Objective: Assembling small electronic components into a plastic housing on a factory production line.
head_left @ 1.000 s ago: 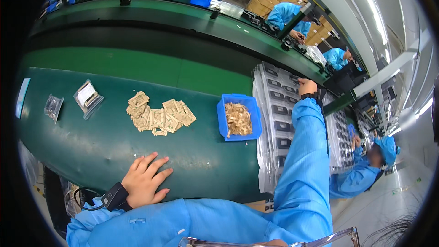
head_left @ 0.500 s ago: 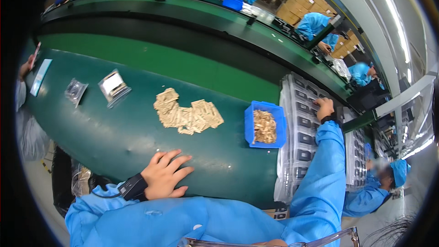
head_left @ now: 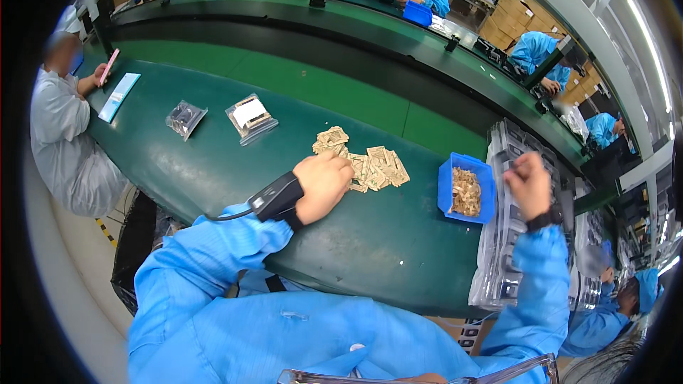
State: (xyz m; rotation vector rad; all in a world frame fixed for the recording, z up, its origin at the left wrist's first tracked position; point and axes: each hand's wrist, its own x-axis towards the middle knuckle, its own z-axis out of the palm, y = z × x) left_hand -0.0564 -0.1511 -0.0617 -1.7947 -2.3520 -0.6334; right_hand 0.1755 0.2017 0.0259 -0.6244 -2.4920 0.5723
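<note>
A loose pile of small, flat tan pieces lies on the green table. My left hand rests over the pile's near left part, its fingers bent and drawn together, with the fingertips partly hidden among the pieces. To the right, my right hand is raised over a clear plastic tray stack with dark parts in it. Its fingers are curled inward; whatever they may pinch is too small to make out. Between the hands stands a blue bin holding curled tan scraps.
Two clear bags, one with dark parts and one with a white label, lie toward the left. Beyond them is a light-blue strip, near a seated person holding a pink object. Several co-workers sit along the far bench.
My left hand has moved from the bare table up onto the tan pile, and its spread fingers have closed. My right hand has drawn back toward me over the tray. The view has shifted left.
</note>
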